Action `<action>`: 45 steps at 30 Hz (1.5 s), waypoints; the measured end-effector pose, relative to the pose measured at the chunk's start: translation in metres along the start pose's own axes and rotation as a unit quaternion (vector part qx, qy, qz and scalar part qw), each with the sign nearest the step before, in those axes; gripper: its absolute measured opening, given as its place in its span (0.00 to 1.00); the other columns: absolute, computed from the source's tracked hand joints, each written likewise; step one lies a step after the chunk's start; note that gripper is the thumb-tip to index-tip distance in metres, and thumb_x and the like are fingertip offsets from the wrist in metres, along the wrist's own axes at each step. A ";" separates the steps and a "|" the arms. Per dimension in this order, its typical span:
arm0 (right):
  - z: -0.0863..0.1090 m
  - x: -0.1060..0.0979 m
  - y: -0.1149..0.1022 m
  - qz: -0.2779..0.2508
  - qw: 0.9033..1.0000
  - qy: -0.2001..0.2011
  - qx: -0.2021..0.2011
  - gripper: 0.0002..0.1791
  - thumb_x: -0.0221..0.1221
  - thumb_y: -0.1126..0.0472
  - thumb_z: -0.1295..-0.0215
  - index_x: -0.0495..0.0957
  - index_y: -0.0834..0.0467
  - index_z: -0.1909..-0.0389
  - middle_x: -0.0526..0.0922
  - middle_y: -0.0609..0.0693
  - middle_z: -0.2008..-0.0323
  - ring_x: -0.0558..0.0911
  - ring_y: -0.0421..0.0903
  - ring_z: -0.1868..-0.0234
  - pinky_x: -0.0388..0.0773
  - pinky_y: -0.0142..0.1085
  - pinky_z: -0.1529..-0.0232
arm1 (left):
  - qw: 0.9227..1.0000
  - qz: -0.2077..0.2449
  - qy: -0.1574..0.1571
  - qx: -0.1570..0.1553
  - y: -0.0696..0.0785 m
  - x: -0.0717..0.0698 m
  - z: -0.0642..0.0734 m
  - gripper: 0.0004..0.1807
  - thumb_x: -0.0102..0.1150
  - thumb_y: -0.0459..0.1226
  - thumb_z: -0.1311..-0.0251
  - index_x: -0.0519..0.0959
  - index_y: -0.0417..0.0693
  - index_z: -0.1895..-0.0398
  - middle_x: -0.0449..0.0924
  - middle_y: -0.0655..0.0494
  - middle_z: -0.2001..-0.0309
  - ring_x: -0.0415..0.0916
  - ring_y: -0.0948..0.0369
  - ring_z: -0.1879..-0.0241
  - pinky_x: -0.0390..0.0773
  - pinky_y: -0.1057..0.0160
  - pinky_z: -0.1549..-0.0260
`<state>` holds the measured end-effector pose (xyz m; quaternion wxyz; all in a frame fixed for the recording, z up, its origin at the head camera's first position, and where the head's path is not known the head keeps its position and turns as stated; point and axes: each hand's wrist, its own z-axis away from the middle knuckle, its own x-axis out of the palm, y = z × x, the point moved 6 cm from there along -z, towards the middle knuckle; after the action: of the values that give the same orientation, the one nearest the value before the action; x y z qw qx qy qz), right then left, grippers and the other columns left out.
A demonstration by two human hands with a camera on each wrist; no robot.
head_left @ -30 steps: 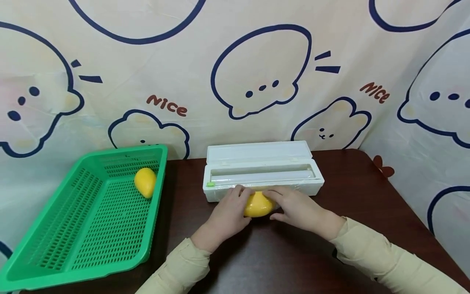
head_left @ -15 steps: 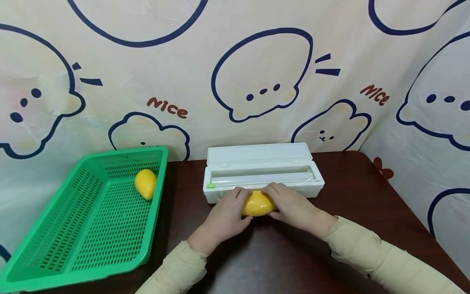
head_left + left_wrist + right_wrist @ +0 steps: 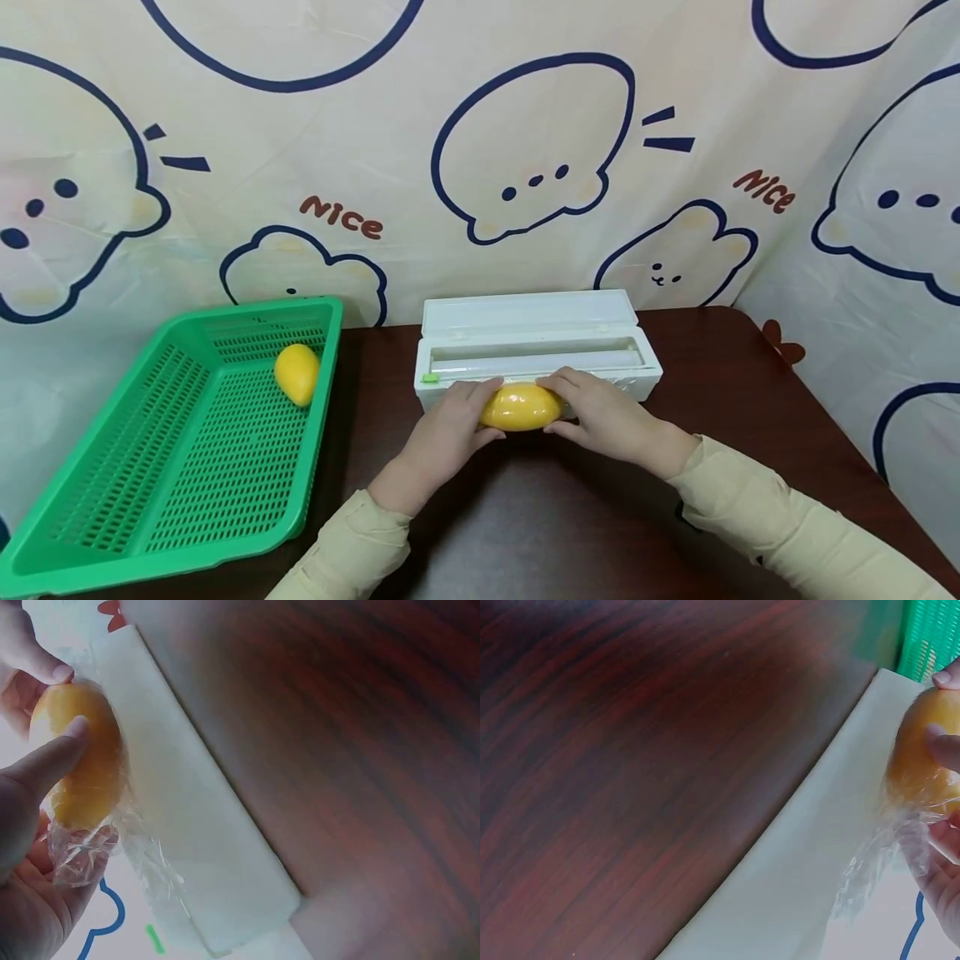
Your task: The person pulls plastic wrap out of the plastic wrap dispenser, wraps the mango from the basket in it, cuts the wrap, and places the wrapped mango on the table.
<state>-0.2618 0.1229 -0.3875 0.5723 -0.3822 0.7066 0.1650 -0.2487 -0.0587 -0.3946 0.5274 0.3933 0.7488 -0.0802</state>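
Observation:
A yellow mango (image 3: 522, 407) is held between both hands just in front of the white cling film box (image 3: 540, 350). My left hand (image 3: 442, 429) grips its left end, fingers on top and thumb on the near side. On the other end, my right hand (image 3: 611, 417) grips in the same way. Clear cling film (image 3: 79, 859) wraps the mango, bunches by the fingers and runs toward the box, as the left wrist view shows. The box's lid (image 3: 528, 315) stands raised, with a white film roll (image 3: 536, 362) inside. The fruit's underside is hidden in the head view.
A green plastic basket (image 3: 300, 500) stands at the left of the dark wooden table (image 3: 540, 533), with another yellow mango (image 3: 297, 373) in it. A green slider (image 3: 430, 378) sits on the box's front left edge. Patterned cloth (image 3: 525, 125) hangs behind and to the right.
The mango has turned in the hands and now lies lengthwise from left to right, slightly higher and closer to the box. The left hand has shifted left; both hands still hold it.

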 end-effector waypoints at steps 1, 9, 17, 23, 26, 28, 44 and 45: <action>0.000 0.000 0.001 -0.004 1.000 0.000 0.005 0.33 0.75 0.56 0.40 0.74 0.65 0.38 0.81 0.54 0.47 0.82 0.48 0.50 0.81 0.44 0.47 | 1.000 0.003 0.006 0.000 -0.001 -0.001 0.000 0.36 0.80 0.38 0.49 0.75 0.37 0.38 0.82 0.44 0.50 0.80 0.48 0.50 0.81 0.54 0.50; 0.001 0.000 0.003 -0.024 1.000 0.004 0.013 0.31 0.73 0.56 0.39 0.74 0.65 0.40 0.82 0.55 0.47 0.82 0.50 0.48 0.80 0.45 0.46 | 0.999 0.022 0.023 0.002 -0.006 -0.001 0.003 0.34 0.79 0.38 0.49 0.77 0.35 0.39 0.81 0.45 0.50 0.83 0.49 0.52 0.82 0.55 0.51; 0.001 0.001 0.005 -0.047 0.998 -0.009 0.030 0.29 0.73 0.55 0.38 0.76 0.62 0.39 0.76 0.52 0.45 0.82 0.43 0.57 0.83 0.36 0.55 | 0.997 0.060 0.015 -0.040 -0.011 0.000 0.004 0.29 0.79 0.37 0.49 0.76 0.38 0.45 0.81 0.47 0.53 0.83 0.51 0.55 0.83 0.55 0.54; 0.000 0.001 0.010 -0.074 0.997 -0.016 0.025 0.28 0.72 0.56 0.37 0.76 0.63 0.39 0.80 0.50 0.50 0.81 0.43 0.56 0.83 0.37 0.53 | 0.997 0.065 0.019 -0.045 -0.011 0.000 0.003 0.28 0.79 0.37 0.50 0.79 0.38 0.46 0.79 0.48 0.54 0.82 0.54 0.57 0.83 0.56 0.56; 0.000 0.001 0.012 -0.094 0.995 -0.019 0.033 0.28 0.73 0.57 0.38 0.76 0.62 0.41 0.82 0.50 0.51 0.82 0.43 0.54 0.83 0.39 0.51 | 0.996 0.071 0.014 -0.053 -0.012 0.000 0.003 0.29 0.79 0.37 0.50 0.77 0.40 0.45 0.81 0.49 0.57 0.81 0.55 0.61 0.82 0.55 0.58; 0.000 0.002 0.013 -0.104 0.994 -0.023 0.038 0.27 0.73 0.57 0.38 0.76 0.61 0.42 0.82 0.50 0.51 0.82 0.43 0.54 0.83 0.40 0.51 | 0.995 0.079 0.011 -0.053 -0.012 0.001 0.004 0.29 0.79 0.37 0.50 0.76 0.41 0.45 0.81 0.49 0.59 0.80 0.55 0.62 0.82 0.55 0.59; -0.008 0.002 0.021 -0.147 0.985 -0.065 0.066 0.19 0.71 0.56 0.35 0.81 0.59 0.47 0.85 0.46 0.54 0.83 0.41 0.56 0.82 0.39 0.52 | 0.993 0.096 -0.020 -0.065 -0.017 0.004 -0.001 0.21 0.75 0.38 0.45 0.80 0.42 0.50 0.85 0.50 0.59 0.81 0.56 0.61 0.81 0.57 0.60; -0.008 0.003 0.021 -0.144 0.985 -0.065 0.070 0.19 0.71 0.56 0.35 0.81 0.59 0.47 0.85 0.46 0.54 0.82 0.41 0.56 0.82 0.39 0.53 | 0.993 0.099 -0.023 -0.067 -0.017 0.005 -0.002 0.21 0.75 0.38 0.45 0.80 0.42 0.50 0.85 0.50 0.58 0.82 0.56 0.60 0.81 0.56 0.59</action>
<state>-0.2831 0.1300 -0.3918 0.6601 -0.4278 0.6149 0.0556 -0.2622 -0.0667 -0.4030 0.5749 0.4272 0.6977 0.0138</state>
